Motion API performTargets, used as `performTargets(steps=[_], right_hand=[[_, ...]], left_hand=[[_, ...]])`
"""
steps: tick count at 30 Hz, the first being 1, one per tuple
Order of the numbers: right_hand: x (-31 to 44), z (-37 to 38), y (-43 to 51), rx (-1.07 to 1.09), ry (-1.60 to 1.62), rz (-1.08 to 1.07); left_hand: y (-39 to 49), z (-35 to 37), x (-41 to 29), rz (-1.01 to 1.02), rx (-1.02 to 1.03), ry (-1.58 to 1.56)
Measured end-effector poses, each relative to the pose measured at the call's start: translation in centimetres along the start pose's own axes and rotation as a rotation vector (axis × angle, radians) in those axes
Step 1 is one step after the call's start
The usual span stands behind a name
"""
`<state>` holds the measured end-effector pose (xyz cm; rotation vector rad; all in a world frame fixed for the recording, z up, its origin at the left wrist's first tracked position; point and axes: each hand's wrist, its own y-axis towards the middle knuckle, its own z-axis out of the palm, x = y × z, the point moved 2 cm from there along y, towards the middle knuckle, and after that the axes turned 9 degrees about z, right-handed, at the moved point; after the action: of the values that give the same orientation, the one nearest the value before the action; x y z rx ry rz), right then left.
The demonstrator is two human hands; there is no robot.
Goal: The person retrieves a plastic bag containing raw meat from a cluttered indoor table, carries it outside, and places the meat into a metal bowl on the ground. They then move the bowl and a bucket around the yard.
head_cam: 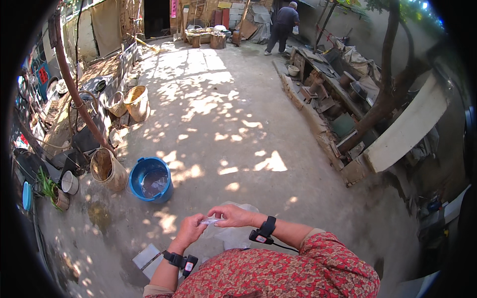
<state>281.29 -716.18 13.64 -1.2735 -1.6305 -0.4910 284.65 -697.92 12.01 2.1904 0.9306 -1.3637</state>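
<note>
My left hand (192, 228) and my right hand (233, 216) meet in front of my body, both pinching the gathered edge of a clear plastic bag (231, 235). The bag hangs loosely below my fingers, and its lower part is partly hidden by my right forearm and my patterned red top. What the bag contains, if anything, I cannot tell. Past my left forearm a flat whitish piece (148, 257) lies on the concrete, partly covered by the arm. A blue bucket (151, 180) with some liquid in its bottom stands ahead of my left hand.
Stained plastic buckets (137, 103), a white pot (69, 183) and a potted plant (59, 197) line the left side. A slanting trunk (80, 100) rises there. Along the right runs a low brick edging (298, 100) beside a cluttered bench (331, 78). A person (285, 28) stands far back.
</note>
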Motion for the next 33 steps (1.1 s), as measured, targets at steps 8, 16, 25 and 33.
performTargets(steps=[8, 16, 25, 33], right_hand=[[-5.5, 0.7, 0.3, -0.148, -0.435, 0.210], [-6.2, 0.7, 2.7, -0.069, -0.503, 0.157], [3.4, 11.9, 13.3, 0.563, -0.077, -0.003], [8.0, 15.2, 24.8, 0.559, 0.224, 0.262]], left_hand=[[-2.8, -2.8, 4.2, -0.092, -0.376, -0.111], [-5.8, -2.7, 7.6, -0.214, -0.451, -0.216], [-9.4, -3.6, 7.9, -0.130, -0.600, -0.145], [-19.0, -11.8, 16.0, -0.241, -0.917, -0.513]])
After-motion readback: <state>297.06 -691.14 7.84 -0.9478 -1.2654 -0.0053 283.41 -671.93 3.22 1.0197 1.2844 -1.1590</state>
